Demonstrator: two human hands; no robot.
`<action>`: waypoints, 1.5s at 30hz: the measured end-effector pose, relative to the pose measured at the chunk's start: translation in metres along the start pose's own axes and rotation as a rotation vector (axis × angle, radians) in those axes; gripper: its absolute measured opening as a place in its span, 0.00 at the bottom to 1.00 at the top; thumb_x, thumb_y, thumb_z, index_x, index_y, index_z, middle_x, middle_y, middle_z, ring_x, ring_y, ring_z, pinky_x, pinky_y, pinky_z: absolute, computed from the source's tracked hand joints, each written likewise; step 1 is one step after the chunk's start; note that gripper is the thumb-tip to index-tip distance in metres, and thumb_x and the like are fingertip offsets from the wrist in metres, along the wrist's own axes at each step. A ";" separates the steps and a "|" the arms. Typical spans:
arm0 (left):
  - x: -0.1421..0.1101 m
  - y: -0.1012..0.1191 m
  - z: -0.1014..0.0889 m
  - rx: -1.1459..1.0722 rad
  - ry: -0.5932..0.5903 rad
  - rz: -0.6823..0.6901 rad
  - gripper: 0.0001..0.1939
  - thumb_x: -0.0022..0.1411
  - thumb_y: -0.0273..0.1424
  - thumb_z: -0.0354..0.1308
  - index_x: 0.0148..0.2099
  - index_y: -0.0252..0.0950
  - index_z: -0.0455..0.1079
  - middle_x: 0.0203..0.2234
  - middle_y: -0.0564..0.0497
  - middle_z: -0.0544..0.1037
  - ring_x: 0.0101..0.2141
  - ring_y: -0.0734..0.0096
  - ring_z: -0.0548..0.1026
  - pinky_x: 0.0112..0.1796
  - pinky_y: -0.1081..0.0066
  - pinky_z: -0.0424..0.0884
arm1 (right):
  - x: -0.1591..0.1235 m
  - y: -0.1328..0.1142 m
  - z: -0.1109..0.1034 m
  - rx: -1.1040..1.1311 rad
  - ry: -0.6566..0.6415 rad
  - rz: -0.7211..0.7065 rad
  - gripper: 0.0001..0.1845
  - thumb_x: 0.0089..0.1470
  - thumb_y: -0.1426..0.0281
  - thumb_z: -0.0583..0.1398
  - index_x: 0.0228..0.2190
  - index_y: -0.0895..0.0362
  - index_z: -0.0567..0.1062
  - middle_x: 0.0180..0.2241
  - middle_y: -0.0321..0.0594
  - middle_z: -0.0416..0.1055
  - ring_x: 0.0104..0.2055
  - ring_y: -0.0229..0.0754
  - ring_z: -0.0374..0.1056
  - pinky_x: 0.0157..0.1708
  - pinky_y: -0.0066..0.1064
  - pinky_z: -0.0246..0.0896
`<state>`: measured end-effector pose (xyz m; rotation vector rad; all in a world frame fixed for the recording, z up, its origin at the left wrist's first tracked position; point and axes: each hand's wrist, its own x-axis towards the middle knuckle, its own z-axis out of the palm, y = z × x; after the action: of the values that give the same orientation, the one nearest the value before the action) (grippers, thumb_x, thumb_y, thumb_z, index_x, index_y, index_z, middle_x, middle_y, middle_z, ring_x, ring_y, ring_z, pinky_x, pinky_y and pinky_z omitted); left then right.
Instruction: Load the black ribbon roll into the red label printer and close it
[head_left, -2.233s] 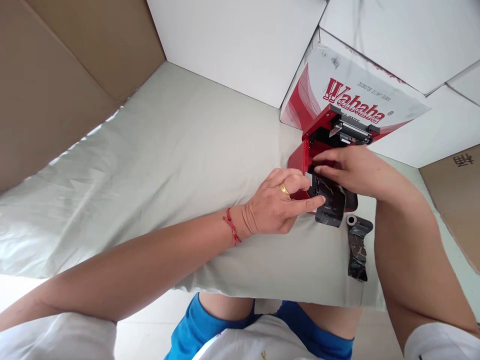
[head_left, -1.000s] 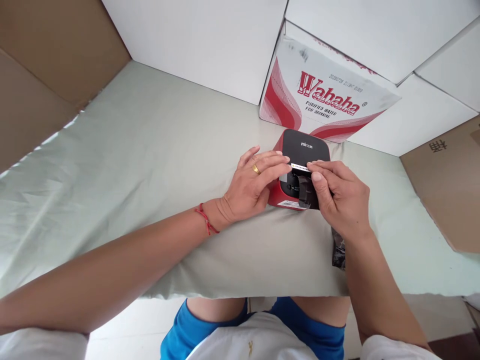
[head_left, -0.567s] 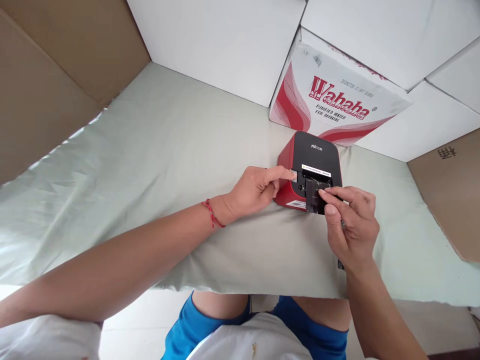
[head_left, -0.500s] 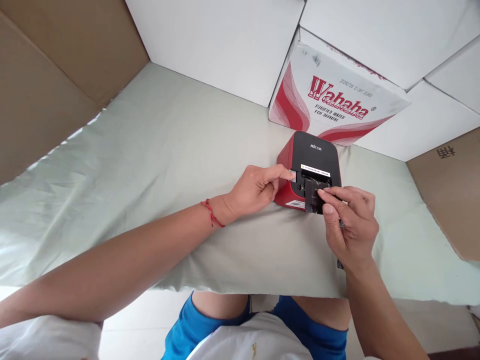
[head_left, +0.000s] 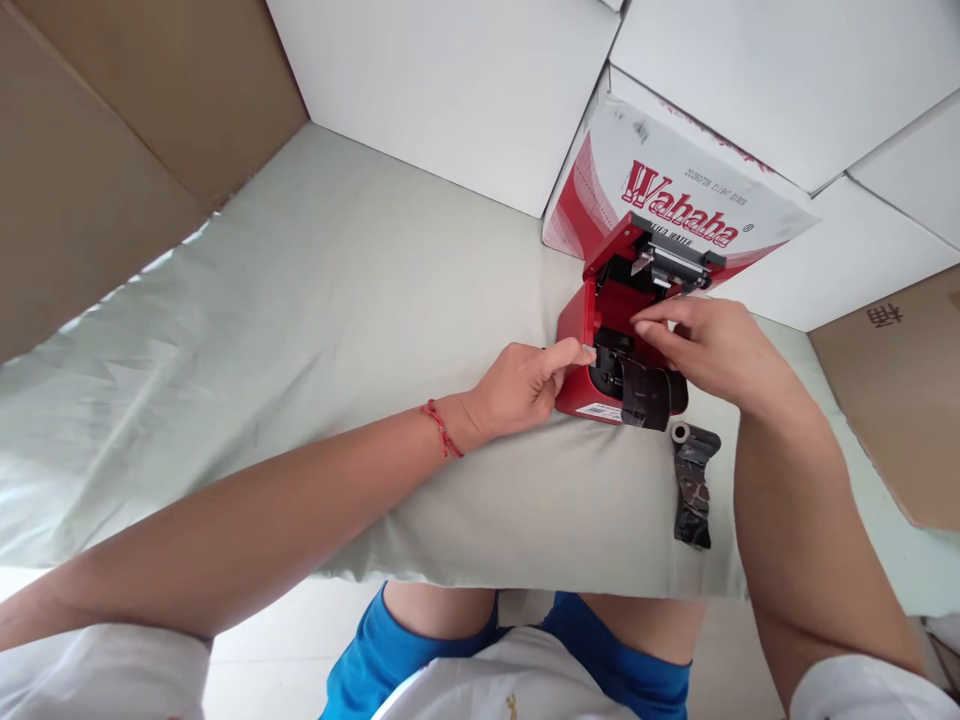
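Note:
A small red-and-black printer (head_left: pixel 576 322) sits on the cloth with its lid (head_left: pixel 616 243) raised. My left hand (head_left: pixel 517 388) is at its left side, index finger stretched onto the grey latch (head_left: pixel 589 355) and the other fingers curled. Over the front edge hangs a dark glossy strip (head_left: pixel 646 392). My right hand (head_left: pixel 709 345) reaches into the opening from the right, thumb and fingertips close together; anything between them is too small to make out. Nearer me on the cloth lies a small dark roll (head_left: pixel 699 440) with a crumpled black strip trailing from it.
Behind the printer stands a white-and-red water carton (head_left: pixel 600 190), close to the raised lid. White boxes (head_left: pixel 450 100) line the back. Brown cardboard (head_left: pixel 112 150) stands at the left and more cardboard (head_left: pixel 900 400) at the right. A pale green cloth (head_left: pixel 337 300) covers the table.
The printer's lid has swung up. My right hand has let go of the dark strip and moved up into the opening. The roll on the cloth is now uncovered.

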<state>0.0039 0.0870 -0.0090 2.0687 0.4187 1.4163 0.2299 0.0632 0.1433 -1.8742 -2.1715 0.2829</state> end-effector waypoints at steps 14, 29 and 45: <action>-0.002 0.005 -0.005 0.296 -0.196 -0.126 0.32 0.68 0.21 0.45 0.72 0.36 0.60 0.35 0.54 0.83 0.28 0.68 0.78 0.34 0.71 0.71 | 0.005 -0.017 -0.027 -0.265 -0.133 0.086 0.21 0.60 0.57 0.62 0.51 0.50 0.82 0.40 0.44 0.83 0.33 0.49 0.73 0.36 0.41 0.67; -0.002 0.002 -0.005 0.320 -0.105 0.005 0.34 0.64 0.18 0.45 0.71 0.40 0.56 0.32 0.58 0.80 0.24 0.73 0.74 0.31 0.74 0.68 | -0.092 0.074 0.016 0.264 -0.248 0.405 0.32 0.59 0.40 0.64 0.51 0.49 0.84 0.38 0.42 0.83 0.37 0.50 0.76 0.37 0.41 0.74; -0.001 0.005 -0.007 0.374 -0.075 0.100 0.28 0.68 0.19 0.45 0.67 0.39 0.60 0.40 0.55 0.85 0.23 0.77 0.74 0.30 0.76 0.69 | -0.134 0.124 0.025 0.063 -0.179 0.264 0.28 0.66 0.51 0.58 0.59 0.50 0.80 0.60 0.47 0.80 0.44 0.50 0.79 0.42 0.43 0.76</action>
<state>-0.0033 0.0850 -0.0048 2.4630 0.5935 1.3952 0.3563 -0.0499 0.0717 -2.1738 -1.9909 0.5843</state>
